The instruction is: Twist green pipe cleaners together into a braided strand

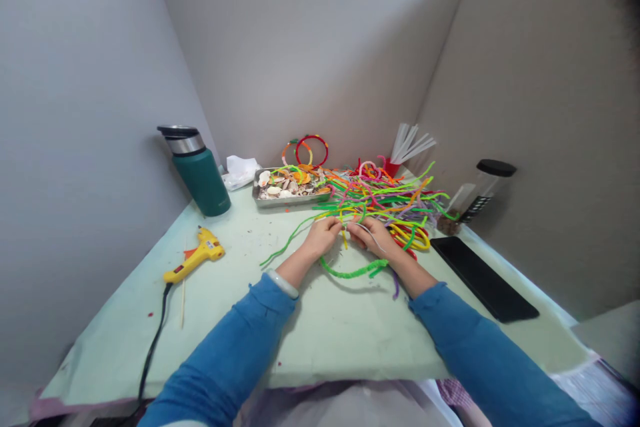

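My left hand (324, 236) is closed in a pinch at the middle of the table, its fingertips on a short yellow pipe cleaner (345, 239). Close beside it, my right hand (371, 237) is also closed, gripping the fuzzy green pipe cleaner (355, 273) that curves in a loop below both hands. A thin pale strand (371, 233) arcs over the right hand's fingers; its kind is unclear. Where yellow and green meet is partly hidden by fingers. Behind the hands spreads a heap of many-coloured pipe cleaners (385, 195).
A metal tray (295, 200) of shells stands behind the hands, near two decorated rings (313, 138). On the left are a yellow glue gun (200, 257) with its cord and a green bottle (201, 180). A black phone (483, 278) and a clear bottle (480, 193) lie right.
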Demonstrator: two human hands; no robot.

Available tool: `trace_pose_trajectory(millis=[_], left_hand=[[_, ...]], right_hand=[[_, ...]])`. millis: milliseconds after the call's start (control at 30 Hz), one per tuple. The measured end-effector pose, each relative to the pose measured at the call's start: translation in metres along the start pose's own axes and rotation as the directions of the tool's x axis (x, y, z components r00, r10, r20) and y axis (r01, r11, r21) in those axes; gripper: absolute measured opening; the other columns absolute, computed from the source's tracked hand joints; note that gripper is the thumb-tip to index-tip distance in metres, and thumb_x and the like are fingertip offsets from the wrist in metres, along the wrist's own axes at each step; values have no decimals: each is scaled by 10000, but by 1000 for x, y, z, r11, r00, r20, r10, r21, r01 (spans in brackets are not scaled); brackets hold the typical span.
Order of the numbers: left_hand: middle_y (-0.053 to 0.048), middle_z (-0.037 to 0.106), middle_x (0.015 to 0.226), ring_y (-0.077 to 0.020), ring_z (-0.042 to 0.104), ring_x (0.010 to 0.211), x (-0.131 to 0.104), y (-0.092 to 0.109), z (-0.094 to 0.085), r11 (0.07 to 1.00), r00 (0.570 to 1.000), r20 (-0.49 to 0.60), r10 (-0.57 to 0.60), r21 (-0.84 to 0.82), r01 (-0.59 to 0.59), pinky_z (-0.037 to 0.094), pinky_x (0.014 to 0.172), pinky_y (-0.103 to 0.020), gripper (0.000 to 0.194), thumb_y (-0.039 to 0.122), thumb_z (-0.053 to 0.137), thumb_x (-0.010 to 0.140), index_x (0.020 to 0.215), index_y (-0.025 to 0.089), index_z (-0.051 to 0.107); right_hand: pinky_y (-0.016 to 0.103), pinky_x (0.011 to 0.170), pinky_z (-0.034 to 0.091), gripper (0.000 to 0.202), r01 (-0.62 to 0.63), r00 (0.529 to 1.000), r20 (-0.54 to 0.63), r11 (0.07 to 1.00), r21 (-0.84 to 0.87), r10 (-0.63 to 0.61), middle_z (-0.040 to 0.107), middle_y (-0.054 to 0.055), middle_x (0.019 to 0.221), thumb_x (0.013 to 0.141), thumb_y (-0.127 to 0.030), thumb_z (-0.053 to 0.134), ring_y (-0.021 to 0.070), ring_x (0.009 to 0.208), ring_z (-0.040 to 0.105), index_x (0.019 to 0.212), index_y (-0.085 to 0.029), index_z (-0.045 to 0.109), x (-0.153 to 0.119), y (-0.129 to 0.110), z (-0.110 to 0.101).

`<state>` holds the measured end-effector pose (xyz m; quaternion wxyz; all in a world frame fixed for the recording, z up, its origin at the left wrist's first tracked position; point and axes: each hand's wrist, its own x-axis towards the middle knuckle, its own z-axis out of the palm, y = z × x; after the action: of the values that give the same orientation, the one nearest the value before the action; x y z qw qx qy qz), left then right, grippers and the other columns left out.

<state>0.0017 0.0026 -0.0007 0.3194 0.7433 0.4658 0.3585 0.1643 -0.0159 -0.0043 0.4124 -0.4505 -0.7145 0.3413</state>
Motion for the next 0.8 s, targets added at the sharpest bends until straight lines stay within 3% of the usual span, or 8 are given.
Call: trace_pose_trajectory(millis=[433,800], left_hand=[[34,434,515,-88,411,554,1,-3,1,998,999,-7,-45,-53,45,324,532,-195,221,279,406,783,674,146,545],[34,432,508,-87,403,544,1,-3,2,996,998,-7,-55,-75,54,316,525,-199,217,280,410,774,665,144,540]], right_hand=[[229,427,296,338,-43,999,0,998,46,43,424,-36,459,753,-483,513,84,422,369,619,-175,482,0,-5,2],[204,420,281,224,-63,998,28,990,128,60,418,-54,454,778,-339,482,68,408,378,645,-161,500,-1,-5,1]])
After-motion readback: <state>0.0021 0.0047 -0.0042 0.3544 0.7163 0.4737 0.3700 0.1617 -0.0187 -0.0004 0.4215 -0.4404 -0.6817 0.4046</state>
